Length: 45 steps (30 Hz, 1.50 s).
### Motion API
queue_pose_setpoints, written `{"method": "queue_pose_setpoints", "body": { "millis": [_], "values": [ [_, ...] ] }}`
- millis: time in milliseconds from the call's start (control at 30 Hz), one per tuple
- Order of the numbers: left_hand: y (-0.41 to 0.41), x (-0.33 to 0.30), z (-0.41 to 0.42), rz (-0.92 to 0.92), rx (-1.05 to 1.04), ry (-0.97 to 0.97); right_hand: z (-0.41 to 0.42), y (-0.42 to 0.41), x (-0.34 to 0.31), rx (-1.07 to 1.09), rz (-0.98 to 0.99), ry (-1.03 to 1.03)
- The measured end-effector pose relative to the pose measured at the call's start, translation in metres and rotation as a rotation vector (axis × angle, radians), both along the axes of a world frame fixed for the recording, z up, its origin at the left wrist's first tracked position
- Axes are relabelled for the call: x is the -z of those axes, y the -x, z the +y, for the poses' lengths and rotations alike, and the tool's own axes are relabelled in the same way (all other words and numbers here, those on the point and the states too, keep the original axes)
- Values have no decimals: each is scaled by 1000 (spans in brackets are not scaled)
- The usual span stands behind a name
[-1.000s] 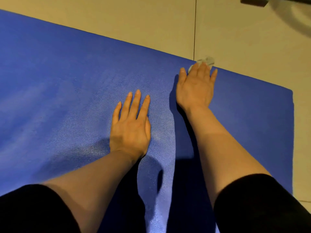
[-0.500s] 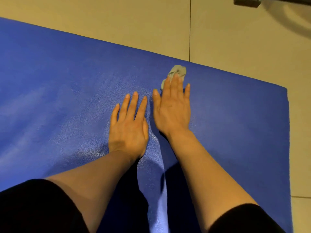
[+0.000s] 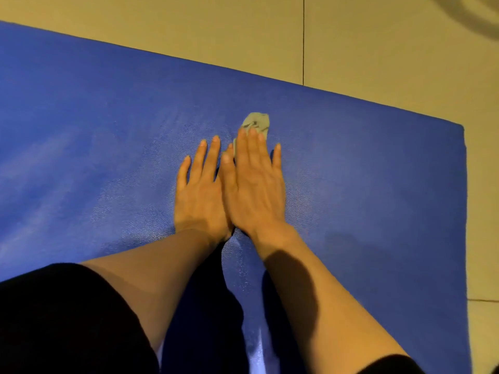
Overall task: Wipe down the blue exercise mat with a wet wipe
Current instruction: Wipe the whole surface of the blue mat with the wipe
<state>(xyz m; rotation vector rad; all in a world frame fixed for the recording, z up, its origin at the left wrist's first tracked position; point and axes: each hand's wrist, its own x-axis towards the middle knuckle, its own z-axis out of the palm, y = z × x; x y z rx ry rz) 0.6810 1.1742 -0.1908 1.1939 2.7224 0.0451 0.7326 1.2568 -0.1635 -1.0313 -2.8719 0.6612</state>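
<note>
- Sliding leftward across the blue exercise mat [image 3: 364, 184], the right hand [image 3: 253, 184] had closed up against the left hand [image 3: 201, 195], their inner edges touching.
- Head view: two hands, both flat with straight fingers, gripped nothing.
- One crumpled wet wipe [image 3: 256, 122] lay pressed under the right fingertips, poking out toward the mat's far edge.
- One mat ran lengthwise left to right over the tiled floor [image 3: 378, 49].

Both hands lie flat, palms down, fingers straight and pointing away. The right hand [image 3: 253, 184] partly overlaps the left hand [image 3: 199, 193] along its thumb side; bare forearms extend from dark sleeves.
</note>
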Motion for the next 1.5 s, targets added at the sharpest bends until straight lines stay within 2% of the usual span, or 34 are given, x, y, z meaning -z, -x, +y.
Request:
{"method": "queue_pose_setpoints", "body": {
  "millis": [133, 233, 333, 467, 567, 633, 700, 767, 900, 967, 1033, 1100, 1200, 1300, 1400, 1500],
  "values": [
    [-4, -2, 2, 11, -10, -28, 5, -11, 2, -90, 8, -14],
    [-7, -6, 9, 23, -33, -127, 21, -38, 5, 21, -9, -107],
    [-5, -2, 7, 36, -27, -140, 8, -42, 5, 144, -35, -65],
    [0, 2, -1, 22, 8, -23, -18, -27, 3, -34, 15, 64],
    [-3, 0, 1, 30, 8, -66, -2, -38, 2, -119, -18, 7],
    [-6, -2, 5, 46, -11, -130, 9, -53, 2, -39, -30, -82],
    [-6, -3, 7, 59, -16, -150, 8, -68, 3, 135, -59, -151],
    [-3, -3, 6, 34, -14, -125, -7, -68, 3, 225, -80, -124],
    [2, -2, 0, 9, 42, -51, -42, -43, 2, 29, 20, -7],
    [3, -4, -3, -57, 59, -134, -39, -46, 3, -33, 71, 76],
    [1, -6, -6, -162, 14, -340, -25, -63, 6, -32, 138, 104],
    [-5, -9, -10, -256, -63, -509, -16, -81, 11, 30, 157, 16],
    [-16, -9, -24, -271, -106, -590, -29, -76, 14, 147, 112, -68],
    [-25, -7, -43, -283, -112, -558, -63, -62, 11, 36, 95, -37],
    [-24, -9, -53, -264, -54, -486, -59, -69, 9, -126, 98, -38],
    [-23, -13, -54, -209, 14, -433, -33, -89, 11, -73, 110, -162]
  ]
}}
